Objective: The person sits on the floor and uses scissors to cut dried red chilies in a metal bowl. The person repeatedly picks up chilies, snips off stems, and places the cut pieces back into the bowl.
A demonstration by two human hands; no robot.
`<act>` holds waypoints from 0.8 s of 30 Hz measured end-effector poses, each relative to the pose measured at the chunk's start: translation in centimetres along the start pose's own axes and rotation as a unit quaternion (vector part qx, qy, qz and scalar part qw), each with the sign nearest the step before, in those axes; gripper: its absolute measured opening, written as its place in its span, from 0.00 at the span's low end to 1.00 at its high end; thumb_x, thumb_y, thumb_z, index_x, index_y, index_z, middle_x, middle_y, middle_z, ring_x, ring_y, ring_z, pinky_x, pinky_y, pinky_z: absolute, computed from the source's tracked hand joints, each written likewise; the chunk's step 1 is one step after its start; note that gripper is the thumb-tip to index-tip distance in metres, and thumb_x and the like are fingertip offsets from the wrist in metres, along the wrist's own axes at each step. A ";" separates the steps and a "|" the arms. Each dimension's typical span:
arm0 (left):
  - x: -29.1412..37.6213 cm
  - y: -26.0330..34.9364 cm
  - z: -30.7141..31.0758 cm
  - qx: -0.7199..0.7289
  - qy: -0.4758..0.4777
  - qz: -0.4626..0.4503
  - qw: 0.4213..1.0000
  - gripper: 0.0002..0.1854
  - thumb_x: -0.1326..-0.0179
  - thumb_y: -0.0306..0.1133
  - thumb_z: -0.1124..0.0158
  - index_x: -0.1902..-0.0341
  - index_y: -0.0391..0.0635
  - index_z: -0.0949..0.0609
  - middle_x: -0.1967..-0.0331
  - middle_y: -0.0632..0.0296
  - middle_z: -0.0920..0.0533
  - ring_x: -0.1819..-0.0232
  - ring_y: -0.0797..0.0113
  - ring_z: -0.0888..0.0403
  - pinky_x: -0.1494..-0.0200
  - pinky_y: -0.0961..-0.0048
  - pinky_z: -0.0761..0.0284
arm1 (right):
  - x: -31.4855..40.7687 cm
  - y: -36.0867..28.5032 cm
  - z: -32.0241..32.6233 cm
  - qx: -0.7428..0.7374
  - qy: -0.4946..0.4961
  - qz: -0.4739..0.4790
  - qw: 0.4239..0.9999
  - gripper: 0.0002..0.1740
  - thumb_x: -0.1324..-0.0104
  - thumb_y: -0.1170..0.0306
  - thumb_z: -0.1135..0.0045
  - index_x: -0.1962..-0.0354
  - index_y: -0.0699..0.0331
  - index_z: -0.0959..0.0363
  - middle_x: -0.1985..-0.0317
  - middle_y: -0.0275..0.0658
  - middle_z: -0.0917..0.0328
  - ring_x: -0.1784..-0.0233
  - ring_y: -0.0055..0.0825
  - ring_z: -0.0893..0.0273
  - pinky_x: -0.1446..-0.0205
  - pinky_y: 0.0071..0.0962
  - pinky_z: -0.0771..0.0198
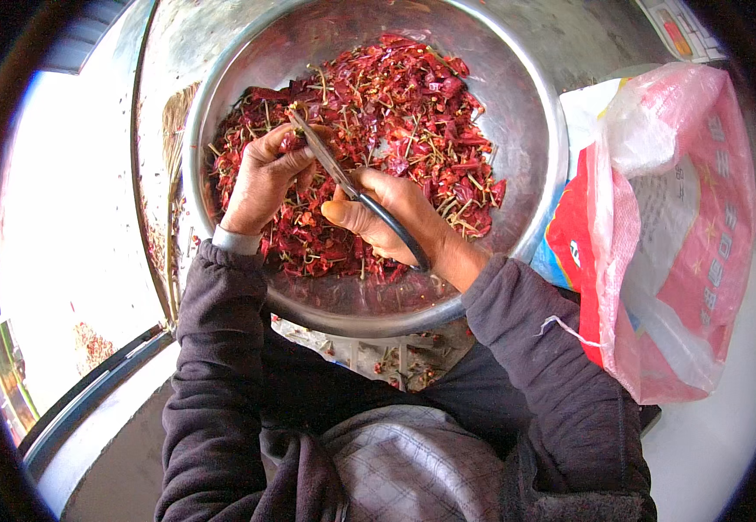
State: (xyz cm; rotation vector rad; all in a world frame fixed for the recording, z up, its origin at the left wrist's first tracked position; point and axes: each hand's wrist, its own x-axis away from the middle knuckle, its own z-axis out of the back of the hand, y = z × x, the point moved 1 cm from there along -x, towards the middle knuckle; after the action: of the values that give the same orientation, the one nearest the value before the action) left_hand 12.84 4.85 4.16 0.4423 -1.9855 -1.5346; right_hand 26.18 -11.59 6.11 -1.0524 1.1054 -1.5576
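Note:
A wide stainless steel basin stands before me, holding a heap of cut dried red chili peppers with pale stems among them. Over its left part, my left hand pinches a dried red chili between thumb and fingers. My right hand grips a pair of scissors with dark handles. Their blades point up and to the left, across the chili at my left fingertips. The blades lie close together; whether they touch the chili is hard to tell. My right thumb has an orange-yellow tip.
On the right, an open woven plastic sack, pink and red with printed writing, leans against the basin. A straw broom is at the left, beside a bright doorway. Chili scraps litter the floor below the basin, between my legs.

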 end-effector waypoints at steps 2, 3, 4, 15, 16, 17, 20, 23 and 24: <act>0.4 0.4 0.0 -0.001 -0.022 -0.024 0.999 0.13 0.27 0.28 0.39 0.43 0.39 0.17 0.71 0.71 0.20 0.76 0.82 0.30 0.72 0.83 0.35 | 0.4 -0.3 -0.1 -0.133 -0.032 -0.014 0.991 0.29 0.31 0.44 0.35 0.56 0.63 0.26 0.77 0.26 0.31 0.80 0.15 0.34 0.77 0.21 0.38; 0.6 0.6 0.0 0.001 -0.026 -0.033 0.999 0.13 0.27 0.28 0.39 0.42 0.39 0.17 0.71 0.71 0.20 0.76 0.83 0.30 0.73 0.83 0.36 | 0.6 -0.4 -0.2 -0.181 -0.050 -0.028 0.982 0.28 0.31 0.44 0.35 0.56 0.62 0.27 0.77 0.25 0.32 0.81 0.14 0.35 0.78 0.19 0.40; 0.7 0.6 0.0 -0.007 -0.021 -0.042 0.999 0.14 0.28 0.28 0.39 0.42 0.38 0.17 0.70 0.70 0.19 0.76 0.83 0.30 0.73 0.84 0.36 | 0.8 -0.4 -0.3 -0.227 -0.068 -0.044 0.970 0.28 0.31 0.44 0.35 0.55 0.61 0.28 0.76 0.24 0.32 0.82 0.12 0.37 0.79 0.17 0.42; 2.8 -3.8 -3.0 -0.099 -0.067 0.044 0.992 0.08 0.31 0.24 0.35 0.51 0.38 0.15 0.66 0.72 0.19 0.68 0.81 0.24 0.64 0.81 0.27 | -0.3 -6.5 5.4 -0.324 0.037 0.081 0.942 0.21 0.29 0.51 0.36 0.56 0.60 0.27 0.76 0.25 0.30 0.83 0.09 0.39 0.82 0.16 0.46; 2.8 -4.2 -3.3 0.010 -0.064 0.030 0.997 0.09 0.31 0.26 0.33 0.50 0.39 0.15 0.68 0.73 0.20 0.69 0.81 0.25 0.64 0.80 0.27 | -0.2 -6.6 6.0 -0.291 0.082 0.088 0.949 0.22 0.29 0.49 0.35 0.56 0.60 0.26 0.76 0.25 0.30 0.83 0.07 0.40 0.82 0.15 0.47; 2.3 -4.6 -3.4 0.004 -0.030 0.004 1.000 0.07 0.31 0.28 0.32 0.52 0.41 0.15 0.70 0.72 0.21 0.70 0.82 0.26 0.64 0.80 0.28 | 0.0 -6.5 6.3 -0.304 0.079 0.056 0.948 0.23 0.30 0.49 0.35 0.59 0.61 0.25 0.76 0.27 0.27 0.81 0.12 0.35 0.80 0.19 0.41; 0.9 -5.2 -3.5 0.126 -0.005 0.032 0.992 0.04 0.29 0.30 0.34 0.56 0.44 0.19 0.71 0.71 0.20 0.72 0.80 0.27 0.65 0.80 0.28 | 0.6 -4.6 5.0 -0.108 0.080 0.024 0.991 0.23 0.29 0.48 0.37 0.60 0.61 0.24 0.76 0.25 0.29 0.78 0.10 0.36 0.79 0.18 0.43; 0.0 -4.8 -3.4 0.283 0.010 0.023 0.959 0.16 0.25 0.41 0.41 0.45 0.43 0.21 0.60 0.63 0.15 0.65 0.74 0.21 0.63 0.77 0.26 | 1.1 -1.9 3.6 -0.018 0.038 0.005 0.999 0.26 0.30 0.44 0.37 0.66 0.61 0.25 0.77 0.27 0.27 0.78 0.13 0.32 0.76 0.22 0.37; 0.0 -4.5 -3.3 0.323 0.016 0.037 0.945 0.20 0.24 0.45 0.42 0.41 0.42 0.22 0.55 0.60 0.14 0.62 0.73 0.20 0.62 0.76 0.25 | 1.4 -1.2 3.3 -0.007 0.006 -0.023 1.000 0.27 0.30 0.43 0.38 0.66 0.61 0.25 0.77 0.27 0.27 0.78 0.14 0.32 0.76 0.22 0.37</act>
State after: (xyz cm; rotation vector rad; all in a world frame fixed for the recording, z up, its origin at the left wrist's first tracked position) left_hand 14.53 1.09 0.42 0.6315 -2.4224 -0.7873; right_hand 28.82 -13.38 8.18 -1.0866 1.1075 -1.5964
